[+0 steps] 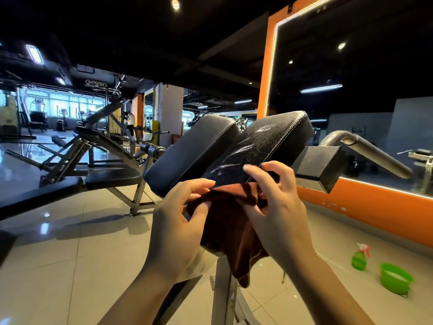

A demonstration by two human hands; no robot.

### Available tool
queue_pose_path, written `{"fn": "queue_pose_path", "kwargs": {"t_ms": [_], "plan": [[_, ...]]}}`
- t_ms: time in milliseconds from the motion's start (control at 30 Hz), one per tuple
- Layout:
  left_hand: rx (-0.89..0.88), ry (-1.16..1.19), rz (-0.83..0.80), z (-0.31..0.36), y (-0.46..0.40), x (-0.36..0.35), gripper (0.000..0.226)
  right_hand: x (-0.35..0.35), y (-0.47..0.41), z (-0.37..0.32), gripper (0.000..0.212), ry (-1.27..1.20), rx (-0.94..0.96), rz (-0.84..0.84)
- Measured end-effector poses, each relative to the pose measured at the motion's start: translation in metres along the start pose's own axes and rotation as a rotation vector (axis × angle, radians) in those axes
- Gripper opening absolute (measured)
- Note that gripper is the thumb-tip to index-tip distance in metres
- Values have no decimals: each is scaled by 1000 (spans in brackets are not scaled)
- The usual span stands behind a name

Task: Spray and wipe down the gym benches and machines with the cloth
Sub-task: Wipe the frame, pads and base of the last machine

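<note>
A person's left hand (180, 221) and right hand (276, 207) each pinched the brown cloth (227, 221) at the near, lower end of the right-hand black pad (262, 146) of a gym machine, both grips closed on the fabric. The cloth was bunched between the hands against the pad's edge, its loose tail hanging straight down beside the machine's steel post (222, 289), so its long axis ran roughly vertical. The pad itself sloped up and away from the camera toward the orange-framed mirror (351, 66), glistening with wet streaks; its twin pad (192, 148) on the left looked dry and matte. The likeliest slip from here, judging by the bunching, was that a wadded cloth would smear the spray instead of lifting it, or that the dangling tail would catch on the post. The green spray bottle (359, 258) and a green basin (394, 277) stood on the tiled floor (70, 254), well apart from the hands.
</note>
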State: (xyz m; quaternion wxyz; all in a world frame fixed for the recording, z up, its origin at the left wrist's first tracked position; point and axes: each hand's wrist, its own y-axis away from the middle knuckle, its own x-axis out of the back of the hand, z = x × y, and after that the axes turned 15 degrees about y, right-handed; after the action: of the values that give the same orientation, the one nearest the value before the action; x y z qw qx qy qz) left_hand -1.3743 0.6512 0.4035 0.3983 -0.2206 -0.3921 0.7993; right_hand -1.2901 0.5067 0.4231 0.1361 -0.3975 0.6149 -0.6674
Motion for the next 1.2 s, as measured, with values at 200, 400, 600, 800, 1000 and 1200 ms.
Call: {"fn": "queue_pose_path", "kwargs": {"t_ms": [200, 400, 600, 800, 1000, 1200], "plan": [[-167, -145, 42, 12, -32, 35, 35, 9, -13, -26, 27, 24, 279, 9], [-331, -482, 31, -9, -95, -4, 29, 5, -49, -15, 17, 272, 229, 79], [166, -290, -101, -30, -63, -37, 25, 14, -45, 46, 34, 456, 333, 133], [310, -298, -590, -35, -48, -29, 58, -2, -43, 97, 42, 554, 377, 200], [300, -212, -614, -34, -100, -56, 52, -16, -55, 114, 30, 287, 272, 373], [161, -211, -581, -45, -198, -133, 83, -20, -59, 121, 26, 242, 304, 386]]}}
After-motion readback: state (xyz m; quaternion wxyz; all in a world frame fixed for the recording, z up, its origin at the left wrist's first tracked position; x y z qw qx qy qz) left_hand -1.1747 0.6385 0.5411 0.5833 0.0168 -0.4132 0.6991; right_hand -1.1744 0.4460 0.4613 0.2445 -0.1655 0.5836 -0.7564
